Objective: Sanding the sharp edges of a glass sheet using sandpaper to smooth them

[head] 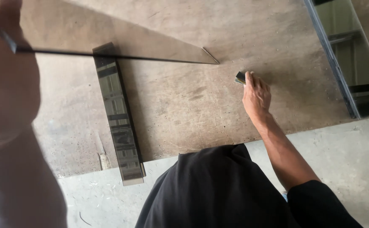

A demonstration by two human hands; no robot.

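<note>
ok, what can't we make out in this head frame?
- Left hand: at the left edge, close and blurred; grip on the glass sheet unclear.
- Small tool under the right hand: mostly covered by fingers, kind unclear.
- Glass strip: its top end lies behind the sheet.
- Mirror panel: cut off at the right edge.

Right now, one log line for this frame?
left hand: lifts tinted triangular glass pane | right hand: grips small dark block | worn brown worktable
</note>
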